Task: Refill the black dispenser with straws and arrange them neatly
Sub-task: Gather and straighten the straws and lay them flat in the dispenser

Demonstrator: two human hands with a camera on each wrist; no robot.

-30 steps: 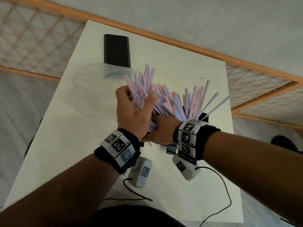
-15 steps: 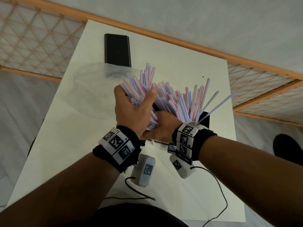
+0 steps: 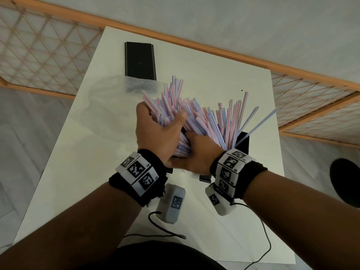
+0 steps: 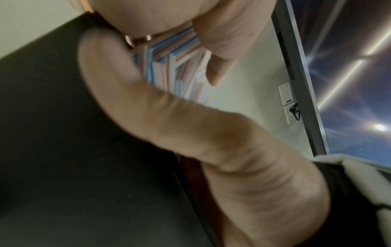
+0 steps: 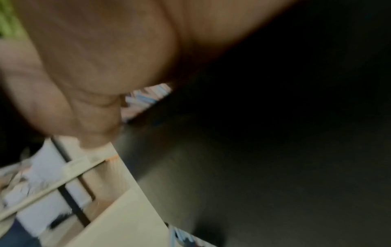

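- Up close, the left hand (image 3: 155, 131) wraps thumb and curled fingers round a bundle of pink-and-blue striped straws (image 3: 204, 117).
- Straws fan upward out of the black dispenser (image 3: 242, 142), standing on the white table (image 3: 81, 172).
- Right hand (image 3: 196, 154) cups the bundle's base at the dispenser's rim; its fingers are hidden, so their state cannot be told.
- Behind lie a black lid (image 3: 140, 61) and clear plastic bag (image 3: 109, 106).

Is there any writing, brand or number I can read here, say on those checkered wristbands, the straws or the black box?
No text reads clearly.
Left wristband: square black-and-white code patterns; tiny characters beside them, too small to read.
Right wristband: the same, unreadable.
Straws: pink and blue stripes only, no print.
Black dispenser: no label visible.
Flat black lid: none.
Wall socket: blurred, nothing legible.
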